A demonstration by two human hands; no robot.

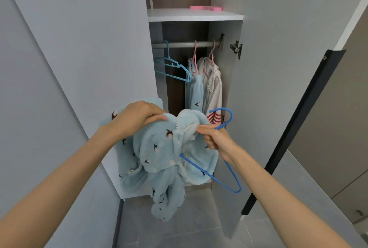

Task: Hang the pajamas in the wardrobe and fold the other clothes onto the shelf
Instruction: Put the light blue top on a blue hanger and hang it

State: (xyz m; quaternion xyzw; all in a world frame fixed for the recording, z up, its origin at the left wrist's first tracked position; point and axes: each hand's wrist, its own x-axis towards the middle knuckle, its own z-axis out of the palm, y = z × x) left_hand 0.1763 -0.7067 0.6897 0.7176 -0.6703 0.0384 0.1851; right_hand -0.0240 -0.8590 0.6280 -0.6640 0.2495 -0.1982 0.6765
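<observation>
A fluffy light-blue pajama top point(159, 160) with small dark bird prints hangs bunched in front of the open wardrobe. My left hand point(137, 117) grips its upper left part from above. My right hand point(216, 140) pinches the collar and holds the neck of a blue wire hanger point(225, 172), whose lower bar pokes out under the fabric. Inside, the metal rail point(185, 44) carries an empty light-blue hanger point(173, 66), a matching blue pajama piece point(194, 92) on a pink hanger, and a white garment point(214, 86) on another pink hanger.
A white shelf point(195, 15) above the rail holds a flat pink object point(206, 8). The wardrobe door point(278, 68) stands open at the right with a hinge point(237, 48) showing. A dark-edged panel point(298, 124) rises farther right. Grey floor tiles point(179, 227) lie below.
</observation>
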